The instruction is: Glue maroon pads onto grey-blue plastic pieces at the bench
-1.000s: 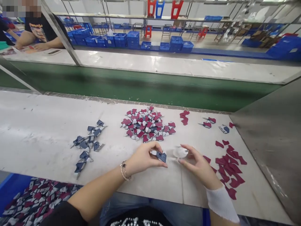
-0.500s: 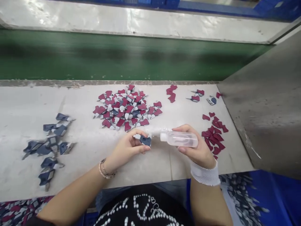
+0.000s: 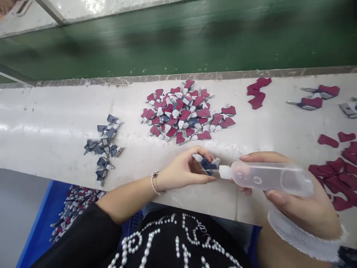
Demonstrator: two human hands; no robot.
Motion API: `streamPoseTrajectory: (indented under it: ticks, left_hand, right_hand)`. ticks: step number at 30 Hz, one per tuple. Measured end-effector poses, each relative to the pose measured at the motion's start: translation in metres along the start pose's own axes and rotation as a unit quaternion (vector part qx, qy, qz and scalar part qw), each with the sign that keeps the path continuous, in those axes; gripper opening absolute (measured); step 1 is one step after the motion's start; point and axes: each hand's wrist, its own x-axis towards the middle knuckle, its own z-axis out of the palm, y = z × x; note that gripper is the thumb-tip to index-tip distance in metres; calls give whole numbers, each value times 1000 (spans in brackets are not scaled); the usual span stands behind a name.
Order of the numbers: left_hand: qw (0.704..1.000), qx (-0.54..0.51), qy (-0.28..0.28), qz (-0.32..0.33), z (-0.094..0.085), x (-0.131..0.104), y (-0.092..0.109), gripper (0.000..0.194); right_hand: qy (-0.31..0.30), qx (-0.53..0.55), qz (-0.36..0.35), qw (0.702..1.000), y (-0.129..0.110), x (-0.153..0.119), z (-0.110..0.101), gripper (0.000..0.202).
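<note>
Between the thumb and fingers of my left hand (image 3: 185, 169) is a small blue-and-grey plastic part (image 3: 208, 166). My right hand (image 3: 298, 197) is wrapped round a clear squeeze bottle (image 3: 270, 178) with a white cap, lying sideways. The bottle's thin tip points left and meets the blue face of the part; whether liquid comes out cannot be seen. Just beyond my left hand lies a heap of maroon, grey and blue parts (image 3: 178, 115). Loose maroon pieces (image 3: 338, 182) lie beside my right hand.
Several blue-and-grey parts (image 3: 104, 149) lie at the left of the white table (image 3: 50, 123). Small maroon pieces (image 3: 258, 93) and two maroon-topped parts (image 3: 312, 102) lie at the back right. A green belt (image 3: 167, 41) runs behind. A blue bin (image 3: 41, 223) of parts stands lower left.
The bottle has come left against the part, its tip now at the blue face, where a gap was before. The camera view has turned and shifted.
</note>
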Motion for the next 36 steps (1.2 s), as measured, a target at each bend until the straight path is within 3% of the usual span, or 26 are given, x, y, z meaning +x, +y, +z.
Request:
streamPoseTrajectory:
  ticks: [3, 13, 26, 32, 36]
  left_hand:
    - [1000, -4, -2, -14, 0, 0, -3, 44]
    - [1000, -4, -29, -2, -1, 1, -5, 41]
    - [999, 8, -31, -2, -2, 1, -5, 40]
    - [999, 4, -33, 0, -2, 2, -5, 40]
    - [999, 15, -39, 11, -4, 2, -7, 41]
  right_hand:
    - [47, -112, -17, 992, -5, -2, 6, 31]
    - [126, -186, -31, 974, -11, -1, 31, 23]
    - [109, -240, -68, 962, -8, 3, 28, 26]
    - [142, -264, -80, 950, -8, 0, 29, 28]
    - [117, -274, -87, 951, -11, 0, 32, 26]
